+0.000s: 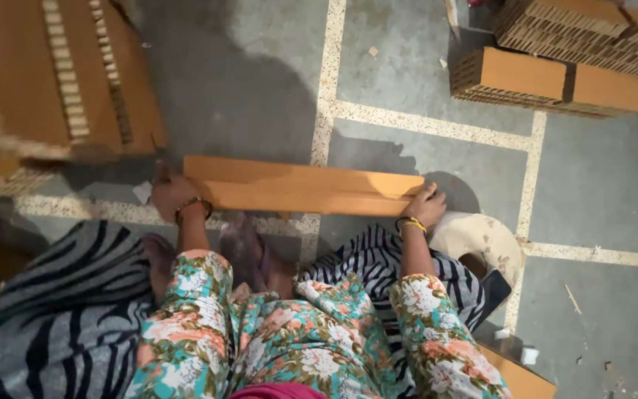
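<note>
Below, a left hand and a right hand each grasp one end of a folded cardboard strip. Stacked cardboard lies well apart on the grey floor.

A long, flat, folded cardboard piece, plain orange-brown, lay across the grey floor in the middle of the view, the left hand gripping one end and the right hand the other. At upper right stood stacks of flattened cardboard, brown on their faces with ribbed, corrugated edges showing. At upper left a bigger cardboard stack of the same brown leaned, blurred. No labels, signs or screens showed.
</note>
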